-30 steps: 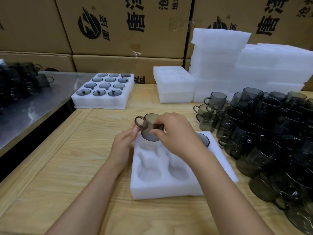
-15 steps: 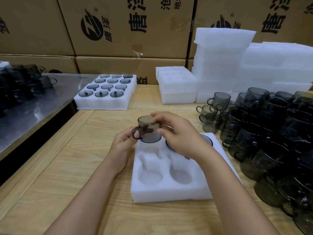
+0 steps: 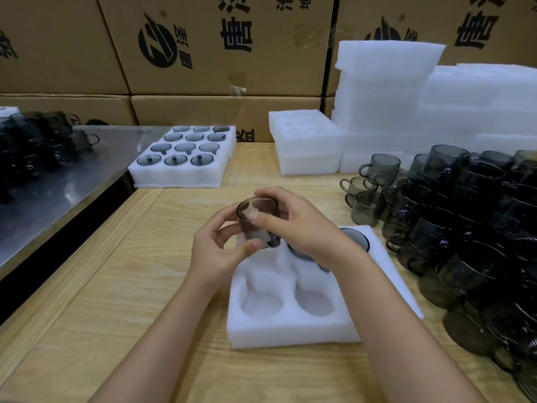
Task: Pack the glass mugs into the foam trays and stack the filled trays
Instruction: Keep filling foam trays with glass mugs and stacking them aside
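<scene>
Both hands hold one smoky grey glass mug (image 3: 257, 219) above the far left corner of a white foam tray (image 3: 293, 324) on the wooden table. My left hand (image 3: 216, 251) pinches the mug's lower side between thumb and fingers. My right hand (image 3: 302, 225) grips its rim from the right. The mug is tilted, its mouth facing up and left. Two round pockets at the tray's near side are bare. A mug (image 3: 356, 238) sits in the tray's far right pocket, and another is partly hidden under my right wrist.
A heap of loose grey mugs (image 3: 465, 228) fills the table's right side. A filled foam tray (image 3: 186, 158) lies at the back left. Stacks of bare foam trays (image 3: 386, 112) stand at the back before cardboard boxes (image 3: 218, 45). A metal table (image 3: 43, 184) with more mugs is at left.
The mug has been turned in both hands: its handle, at the left before, now points down toward the tray, and the mouth tilts more toward me.
</scene>
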Demonstrator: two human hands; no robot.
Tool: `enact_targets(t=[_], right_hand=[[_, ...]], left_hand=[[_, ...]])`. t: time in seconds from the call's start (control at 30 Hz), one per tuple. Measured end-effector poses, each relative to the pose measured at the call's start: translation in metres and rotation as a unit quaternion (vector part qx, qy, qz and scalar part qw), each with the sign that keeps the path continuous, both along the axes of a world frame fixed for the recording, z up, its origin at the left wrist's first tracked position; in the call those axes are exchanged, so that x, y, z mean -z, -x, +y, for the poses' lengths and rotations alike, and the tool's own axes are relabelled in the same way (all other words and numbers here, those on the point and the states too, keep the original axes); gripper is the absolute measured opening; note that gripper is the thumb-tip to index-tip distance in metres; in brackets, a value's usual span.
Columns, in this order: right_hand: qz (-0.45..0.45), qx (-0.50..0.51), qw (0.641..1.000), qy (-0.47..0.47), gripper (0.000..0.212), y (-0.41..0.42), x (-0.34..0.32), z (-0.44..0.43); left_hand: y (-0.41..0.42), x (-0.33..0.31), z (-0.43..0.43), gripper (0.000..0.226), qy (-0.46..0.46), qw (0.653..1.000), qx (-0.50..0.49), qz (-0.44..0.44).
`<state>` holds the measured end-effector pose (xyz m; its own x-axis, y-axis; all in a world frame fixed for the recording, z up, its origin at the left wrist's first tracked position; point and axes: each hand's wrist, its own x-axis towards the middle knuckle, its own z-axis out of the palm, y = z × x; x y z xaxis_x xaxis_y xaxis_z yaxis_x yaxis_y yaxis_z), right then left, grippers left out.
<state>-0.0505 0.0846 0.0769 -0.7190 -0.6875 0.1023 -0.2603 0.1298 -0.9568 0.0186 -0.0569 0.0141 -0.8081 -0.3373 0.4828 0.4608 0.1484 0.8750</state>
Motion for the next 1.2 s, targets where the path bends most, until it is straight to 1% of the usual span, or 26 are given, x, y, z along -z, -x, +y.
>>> enact_targets(t=[0.03,0.1,0.17,0.27,0.43,0.57,0.63,0.7,0.77,0.83,0.9,0.97,1.0,1.07,1.1,1.17,1.2], right_hand=[[-0.004,-0.005,1.0,-0.003,0.04,0.001,0.0,0.001],[0.006,-0.007,1.0,-0.028,0.035,0.002,0.0,0.004],[0.024,-0.01,0.998,-0.06,0.04,0.002,0.002,0.004],[0.029,-0.023,0.996,-0.085,0.046,0.001,0.004,0.004],[0.066,-0.044,0.991,-0.112,0.036,0.001,0.004,0.007],[0.068,-0.057,0.986,-0.139,0.038,0.003,0.004,0.013],[0.089,-0.051,0.98,-0.17,0.04,0.003,0.004,0.015],[0.122,-0.042,0.97,-0.204,0.041,0.003,0.004,0.016],[0.145,-0.044,0.964,-0.22,0.04,0.003,0.004,0.016],[0.154,-0.051,0.959,-0.231,0.043,0.001,0.004,0.015],[0.17,-0.064,0.953,-0.242,0.049,0.0,0.006,0.013],[0.207,-0.086,0.936,-0.27,0.061,-0.003,0.01,0.008],[0.223,-0.092,0.925,-0.294,0.064,-0.006,0.012,0.006],[0.25,-0.088,0.9,-0.346,0.064,-0.01,0.019,0.003],[0.27,-0.079,0.884,-0.374,0.064,-0.011,0.022,0.002],[0.315,-0.053,0.851,-0.417,0.066,-0.014,0.029,0.001],[0.326,-0.04,0.843,-0.426,0.067,-0.016,0.03,-0.001]], left_hand=[[-0.001,-0.001,0.001,0.075,0.014,1.0,0.004,0.005],[-0.001,-0.001,0.0,0.076,0.037,0.999,0.009,0.005],[-0.001,-0.001,-0.002,0.076,0.057,0.998,0.006,-0.01],[-0.002,0.0,-0.005,0.075,0.081,0.996,0.004,-0.021],[-0.004,-0.003,-0.006,0.069,0.126,0.992,0.009,-0.01],[-0.007,-0.002,-0.007,0.067,0.163,0.986,0.012,-0.029],[-0.008,-0.002,-0.008,0.066,0.169,0.984,0.019,-0.049],[-0.008,-0.003,-0.01,0.062,0.163,0.983,0.044,-0.068],[-0.008,-0.003,-0.012,0.053,0.103,0.988,0.079,-0.078],[-0.007,-0.001,-0.013,0.041,0.039,0.992,0.086,-0.08],[-0.006,0.0,-0.008,0.033,0.045,0.994,0.067,-0.08],[-0.004,0.002,-0.001,0.034,0.06,0.993,0.066,-0.078],[-0.004,0.003,0.001,0.038,0.05,0.993,0.075,-0.08],[-0.004,0.004,0.003,0.049,0.016,0.991,0.087,-0.096],[-0.005,0.005,0.004,0.055,0.015,0.99,0.094,-0.107],[-0.005,0.007,0.003,0.061,0.062,0.984,0.106,-0.128],[-0.004,0.008,0.002,0.06,0.087,0.981,0.108,-0.138]])
